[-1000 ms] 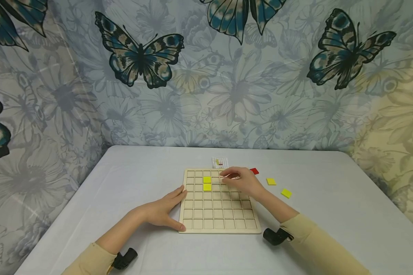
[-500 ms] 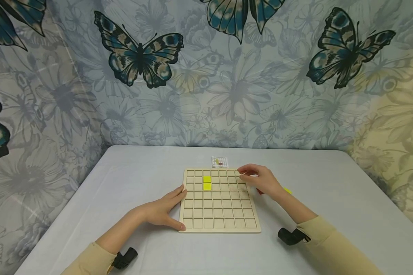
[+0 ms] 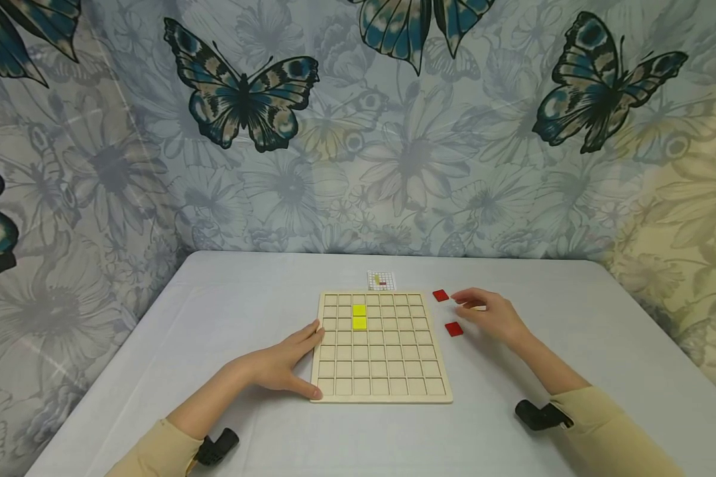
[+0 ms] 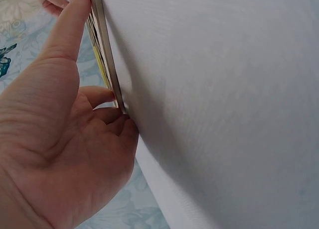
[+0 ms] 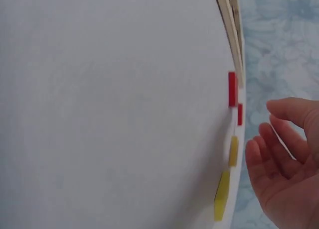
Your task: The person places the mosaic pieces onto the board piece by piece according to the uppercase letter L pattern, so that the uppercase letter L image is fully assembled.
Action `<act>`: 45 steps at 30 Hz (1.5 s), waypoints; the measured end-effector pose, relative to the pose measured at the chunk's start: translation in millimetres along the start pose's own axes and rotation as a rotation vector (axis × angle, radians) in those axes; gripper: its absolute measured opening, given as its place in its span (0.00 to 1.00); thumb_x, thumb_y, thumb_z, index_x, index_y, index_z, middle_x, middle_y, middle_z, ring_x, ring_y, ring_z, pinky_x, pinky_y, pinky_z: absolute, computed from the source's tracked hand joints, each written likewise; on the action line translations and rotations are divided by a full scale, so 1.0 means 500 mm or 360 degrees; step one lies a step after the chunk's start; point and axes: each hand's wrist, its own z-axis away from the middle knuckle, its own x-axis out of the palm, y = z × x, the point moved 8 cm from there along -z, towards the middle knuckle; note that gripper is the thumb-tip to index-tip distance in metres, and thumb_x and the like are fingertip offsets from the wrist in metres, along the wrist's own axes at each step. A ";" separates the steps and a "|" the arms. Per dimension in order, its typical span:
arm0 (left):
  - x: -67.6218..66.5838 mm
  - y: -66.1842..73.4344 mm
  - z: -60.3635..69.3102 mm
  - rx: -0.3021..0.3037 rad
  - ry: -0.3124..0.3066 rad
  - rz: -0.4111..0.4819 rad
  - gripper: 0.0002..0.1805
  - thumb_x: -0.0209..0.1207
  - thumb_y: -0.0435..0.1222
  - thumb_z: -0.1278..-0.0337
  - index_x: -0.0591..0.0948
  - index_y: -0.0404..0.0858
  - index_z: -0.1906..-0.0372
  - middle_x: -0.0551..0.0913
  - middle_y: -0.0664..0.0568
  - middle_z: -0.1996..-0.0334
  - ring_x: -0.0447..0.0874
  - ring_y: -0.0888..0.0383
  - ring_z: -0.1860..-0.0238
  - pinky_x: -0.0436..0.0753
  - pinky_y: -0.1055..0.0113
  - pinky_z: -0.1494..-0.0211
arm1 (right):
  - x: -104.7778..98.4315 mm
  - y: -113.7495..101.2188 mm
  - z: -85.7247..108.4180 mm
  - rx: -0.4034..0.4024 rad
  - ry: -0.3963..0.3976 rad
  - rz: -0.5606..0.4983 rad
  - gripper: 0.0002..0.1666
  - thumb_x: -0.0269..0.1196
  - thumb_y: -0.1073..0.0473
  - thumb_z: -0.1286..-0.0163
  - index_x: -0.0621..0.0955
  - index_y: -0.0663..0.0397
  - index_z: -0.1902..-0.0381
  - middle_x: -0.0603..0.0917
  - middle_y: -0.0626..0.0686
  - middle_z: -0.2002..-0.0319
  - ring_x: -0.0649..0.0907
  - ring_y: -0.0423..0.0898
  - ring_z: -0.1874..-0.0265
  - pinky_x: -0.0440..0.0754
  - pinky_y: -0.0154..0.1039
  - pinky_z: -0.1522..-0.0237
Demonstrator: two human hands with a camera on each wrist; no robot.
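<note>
A pale wooden grid board (image 3: 388, 371) lies on the white table, with two yellow square tiles (image 3: 359, 317) in adjoining cells of one column. Along its left edge rests my left hand (image 3: 280, 364), thumb near the front corner and fingers further back; the left wrist view shows the thumb and fingertips touching the rim. My right hand (image 3: 490, 317) hovers to the right of the board, fingers loosely bent and holding nothing. Close to it lie two red tiles (image 3: 440, 295). In the right wrist view two loose yellow tiles (image 5: 222, 195) lie below the fingers; the hand hides them in the head view.
Behind the board lies a small printed grid card (image 3: 381, 281) with yellow and red marks. A black wrist camera (image 3: 541, 416) sits at the right cuff, another (image 3: 217, 448) at the left. A butterfly-patterned wall covering (image 3: 358, 165) rises behind the table.
My right hand has moved right, from above the board to over the loose tiles, uncovering both red tiles and covering the loose yellow ones. My left hand has stayed put.
</note>
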 end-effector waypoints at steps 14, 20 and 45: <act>-0.001 0.001 0.000 0.0009 0.0008 0.0003 0.62 0.70 0.57 0.53 0.47 0.34 0.23 0.36 0.43 0.22 0.34 0.47 0.23 0.50 0.48 0.26 | -0.015 0.039 0.002 0.0037 -0.0013 0.0112 0.22 0.67 0.62 0.36 0.80 0.63 0.45 0.80 0.64 0.47 0.77 0.61 0.49 0.79 0.55 0.49; -0.001 0.002 0.001 0.0011 0.0008 0.0008 0.62 0.71 0.56 0.53 0.47 0.34 0.23 0.36 0.42 0.22 0.34 0.47 0.23 0.50 0.49 0.26 | -0.012 0.038 0.003 0.0047 -0.0053 0.0112 0.21 0.68 0.63 0.37 0.80 0.64 0.46 0.81 0.64 0.49 0.78 0.61 0.50 0.79 0.54 0.49; -0.001 0.001 0.002 0.0000 0.0008 0.0014 0.63 0.70 0.57 0.54 0.46 0.35 0.22 0.35 0.44 0.22 0.34 0.47 0.23 0.50 0.48 0.26 | -0.006 0.052 -0.001 0.0118 -0.0087 0.0128 0.21 0.69 0.59 0.37 0.81 0.65 0.49 0.82 0.60 0.56 0.79 0.55 0.57 0.80 0.47 0.54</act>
